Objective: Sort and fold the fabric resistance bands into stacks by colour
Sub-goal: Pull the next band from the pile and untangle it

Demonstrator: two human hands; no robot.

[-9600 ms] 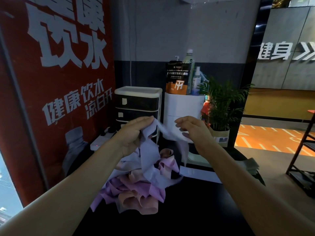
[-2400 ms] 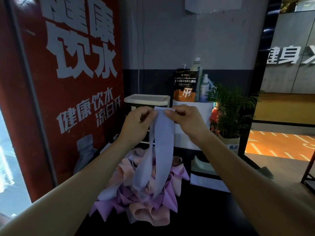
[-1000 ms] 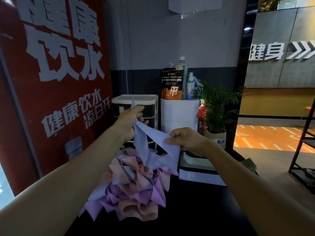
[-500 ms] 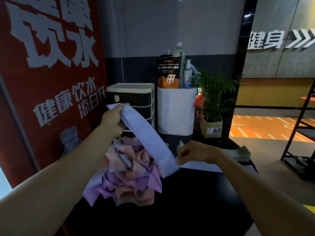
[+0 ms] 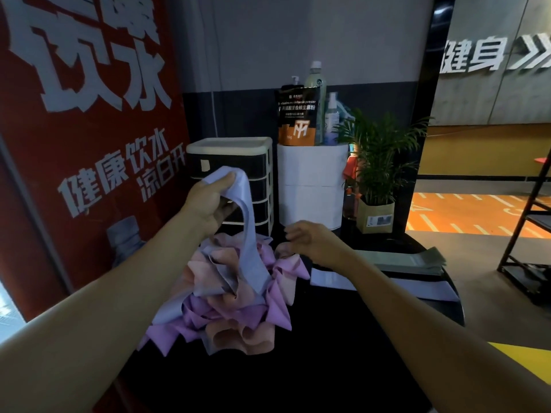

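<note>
A jumbled pile of fabric bands (image 5: 238, 299) in purple, peach and pale blue lies on the black table (image 5: 328, 362). My left hand (image 5: 208, 201) is raised above the pile and grips the top end of a pale blue band (image 5: 249, 222), which hangs down into the heap. My right hand (image 5: 310, 239) hovers at the pile's right edge with loosely curled fingers, and I see nothing held in it. To the right, a folded pale blue band (image 5: 331, 278) lies flat, and behind it are folded grey-green bands (image 5: 414, 260).
Behind the table stand a black-and-white drawer unit (image 5: 238, 174), a white cabinet (image 5: 310, 180) with bottles and a pouch on top, and a potted plant (image 5: 375, 180). A red banner (image 5: 83, 144) lines the left side. A black rack (image 5: 533, 234) is at the far right.
My right hand has let go of the pale blue band's lower end, which has dropped onto the pile. My left hand still holds the upper end.
</note>
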